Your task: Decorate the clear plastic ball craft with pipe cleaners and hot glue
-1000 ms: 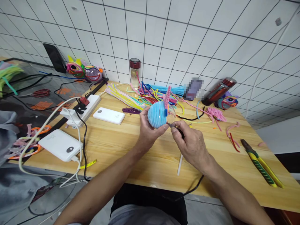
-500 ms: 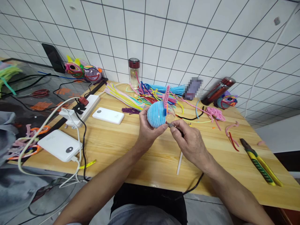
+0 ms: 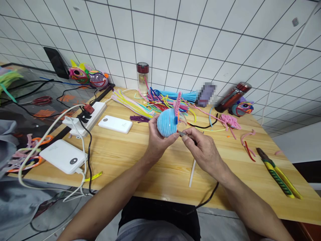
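Note:
My left hand (image 3: 157, 137) is closed around a ball (image 3: 166, 123) wrapped in light-blue fuzzy pipe cleaner. A pink fuzzy fin (image 3: 177, 103) stands up from its top, and small blue and orange pieces sit by the clear right side. In my right hand (image 3: 204, 150) is a dark corded tool (image 3: 192, 133) that looks like a hot glue gun, mostly hidden by the fingers. Its narrow tip is at the ball's lower right edge, close to my left thumb. Below the right hand shows a thin white stick (image 3: 192, 172), perhaps a glue stick.
Pipe cleaners (image 3: 173, 100) in many colours lie along the wall beside a glass bottle (image 3: 142, 78). Green-yellow pliers (image 3: 278, 174) rest at the right. Power banks (image 3: 62, 156), a power strip (image 3: 94, 115) and loose cables fill the left. A thermos (image 3: 233, 97) leans at the back right.
Almost nothing differs. Both hands keep their hold, with the tool tip still at the ball's lower right edge; the whole view shifts very slightly.

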`<control>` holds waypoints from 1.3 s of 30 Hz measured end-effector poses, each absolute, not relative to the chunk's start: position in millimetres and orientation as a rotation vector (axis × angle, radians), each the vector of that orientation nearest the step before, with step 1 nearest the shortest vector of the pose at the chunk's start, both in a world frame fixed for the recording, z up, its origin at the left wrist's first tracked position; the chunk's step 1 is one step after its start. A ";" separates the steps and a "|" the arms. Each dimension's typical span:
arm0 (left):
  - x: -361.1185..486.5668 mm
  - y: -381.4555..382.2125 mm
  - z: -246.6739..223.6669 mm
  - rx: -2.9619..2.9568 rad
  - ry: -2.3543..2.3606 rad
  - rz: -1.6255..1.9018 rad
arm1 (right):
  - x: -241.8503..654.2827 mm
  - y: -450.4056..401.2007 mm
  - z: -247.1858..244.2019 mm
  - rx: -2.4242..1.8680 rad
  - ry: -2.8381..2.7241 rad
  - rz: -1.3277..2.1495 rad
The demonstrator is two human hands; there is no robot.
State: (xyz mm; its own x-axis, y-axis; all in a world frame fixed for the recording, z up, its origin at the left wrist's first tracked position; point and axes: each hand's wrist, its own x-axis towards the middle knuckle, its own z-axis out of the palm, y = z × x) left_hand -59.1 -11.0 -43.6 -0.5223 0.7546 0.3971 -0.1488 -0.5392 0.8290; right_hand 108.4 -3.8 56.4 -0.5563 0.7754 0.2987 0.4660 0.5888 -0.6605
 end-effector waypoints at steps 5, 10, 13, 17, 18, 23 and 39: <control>-59.0 -12.2 -43.1 1.054 1.046 2.059 | 108.3 -3.0 56.7 -0.991 -2.242 0.737; -59.2 -13.4 -41.9 1.049 1.030 2.070 | 108.7 -2.4 57.7 -0.979 -2.239 0.781; -60.0 -14.1 -42.1 1.059 1.036 2.059 | 108.8 -1.7 58.3 -0.997 -2.245 0.807; -61.7 -14.3 -43.6 1.079 1.032 2.045 | 108.3 -0.9 58.2 -1.018 -2.242 0.834; -62.1 -14.2 -44.1 1.081 1.030 2.044 | 108.2 -0.7 58.1 -1.022 -2.244 0.838; -63.3 -13.4 -45.5 1.089 1.036 2.048 | 108.4 0.0 57.8 -1.028 -2.250 0.843; -61.1 -18.3 -39.8 1.010 1.060 2.007 | 109.2 0.8 59.0 -0.981 -2.248 0.865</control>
State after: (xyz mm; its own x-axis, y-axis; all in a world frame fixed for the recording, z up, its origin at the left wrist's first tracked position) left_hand -61.1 -18.3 -39.8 -0.4952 0.8047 0.3275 -0.1834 -0.4653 0.8660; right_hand 109.2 0.8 59.0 -0.5929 0.7769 0.2120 0.4345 0.5302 -0.7281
